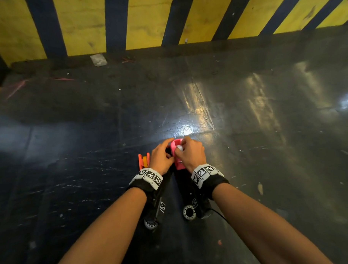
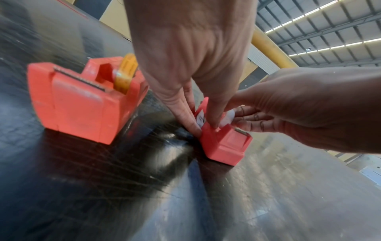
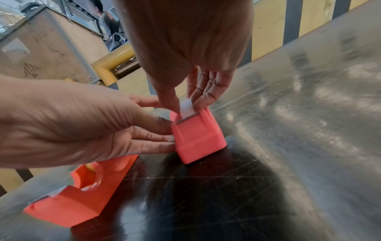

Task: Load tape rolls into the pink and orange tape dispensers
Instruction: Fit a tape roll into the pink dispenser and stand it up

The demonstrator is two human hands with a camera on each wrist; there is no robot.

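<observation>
1. Leftmost, the orange dispenser [image 1: 144, 160] stands on the dark table [image 1: 248, 134], apart from both hands; a yellow roll [image 2: 126, 71] already sits in its slot, so it appears loaded.
2. Next, your left hand [image 1: 161, 156] braces the pink dispenser [image 3: 196, 135]: in the wrist views the thumb rests on the top edge and straight fingers [image 3: 152, 143] press flat against its side. This likely keeps the light body from sliding while tape is drawn.
3. Centre, the pink dispenser stands on the table just right of the orange one, cutter end toward you.
4. Right, your right hand [image 1: 190, 153] pinches the white tape [image 3: 186, 106] between thumb and fingers, just above the cutter blade [image 3: 187, 118]. The hold seems meant to lay the free end across the blade.
5. Whether the roll is fully seated cannot be told; your fingers hide the slot.
</observation>
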